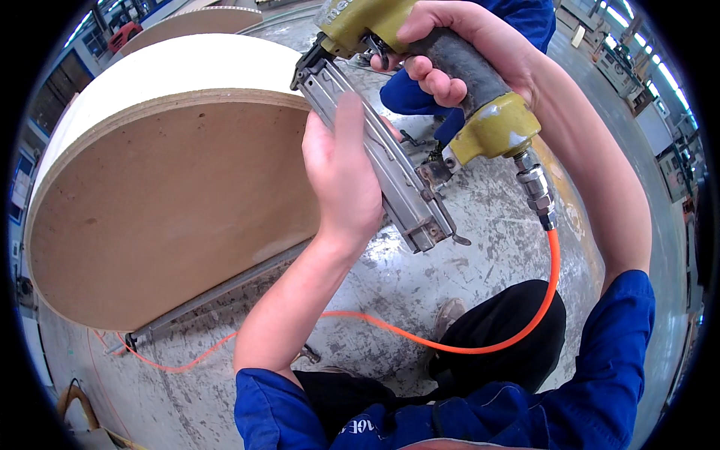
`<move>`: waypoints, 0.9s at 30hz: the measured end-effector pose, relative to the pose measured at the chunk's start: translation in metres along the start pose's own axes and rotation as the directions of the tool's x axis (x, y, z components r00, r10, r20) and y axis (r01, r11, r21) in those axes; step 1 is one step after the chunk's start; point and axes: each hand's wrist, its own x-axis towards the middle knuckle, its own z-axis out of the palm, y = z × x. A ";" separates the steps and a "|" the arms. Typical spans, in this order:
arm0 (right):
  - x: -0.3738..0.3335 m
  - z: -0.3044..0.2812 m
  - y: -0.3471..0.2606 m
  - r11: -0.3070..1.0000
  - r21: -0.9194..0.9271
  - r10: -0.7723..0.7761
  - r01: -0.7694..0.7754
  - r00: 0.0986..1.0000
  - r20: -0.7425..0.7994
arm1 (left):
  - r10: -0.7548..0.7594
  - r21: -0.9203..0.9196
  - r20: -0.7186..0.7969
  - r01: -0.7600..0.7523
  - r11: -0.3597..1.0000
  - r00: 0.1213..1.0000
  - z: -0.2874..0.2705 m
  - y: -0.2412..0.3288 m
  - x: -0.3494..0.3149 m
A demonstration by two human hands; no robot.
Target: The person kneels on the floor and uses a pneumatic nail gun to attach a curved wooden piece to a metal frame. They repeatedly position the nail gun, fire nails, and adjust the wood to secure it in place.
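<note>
My right hand (480,34) is wrapped round the black grip of an olive-yellow air nail gun (459,69). Its fingers curl near the trigger. My left hand (341,176) closes on the gun's long silver magazine (401,191), thumb lying across the near face and slightly blurred; most of its fingers are hidden behind. The magazine slants down to the right, with a small latch at its lower end. An orange air hose (553,262) joins a metal coupling (534,187) under the grip. The gun's nose is close to a curved wooden panel's rim.
A big round-edged wooden form (180,180) with a white curved side (187,64) stands at left on a metal bar (225,281). A person in blue (420,94) is just beyond the gun. The hose loops across the scuffed grey floor (480,240). Machines (619,71) stand far right.
</note>
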 end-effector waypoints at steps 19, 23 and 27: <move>-0.006 0.005 -0.001 0.997 0.078 0.029 -0.020 0.994 -0.109 | -0.027 0.019 -0.015 0.027 0.999 1.000 -0.001 -0.001 -0.003; -0.007 0.002 0.002 0.999 -0.014 -0.037 0.036 0.998 -0.041 | -0.009 0.032 -0.010 0.010 0.999 1.000 0.000 -0.001 -0.002; -0.012 0.002 0.012 0.977 -0.141 -0.161 0.159 0.987 -0.007 | -0.012 0.077 0.004 0.012 0.997 1.000 0.000 0.005 -0.004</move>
